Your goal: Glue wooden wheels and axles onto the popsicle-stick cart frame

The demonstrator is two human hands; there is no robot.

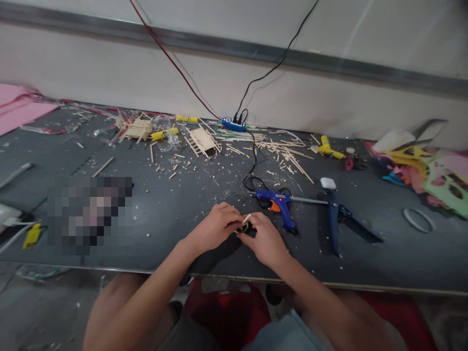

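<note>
Nearest to the camera is the light blue cloth [283, 334] on the person's lap, and beside it the red stool seat [228, 314], below the table's front edge [91, 268]. Both forearms cross this edge, and the hands are just inside it, near each other. The right hand [265, 239] is nearly closed, thumb and forefinger around a small wooden piece [246, 219]. The left hand [223, 224] has its fingers curled, the tips at the same piece; whether it grips or only steadies, I cannot tell.

To the right, the room is narrow: the blue glue gun [276, 197] lies just beside the right hand, and after it the blue cutter [333, 222], its handles spread apart. To the left, a wide strip of dark tabletop with small chips reaches to a pixelated object [93, 209]. Toward the wall [109, 63], loose sticks [281, 146] and a small stick frame [203, 140] lie along the back edge.
</note>
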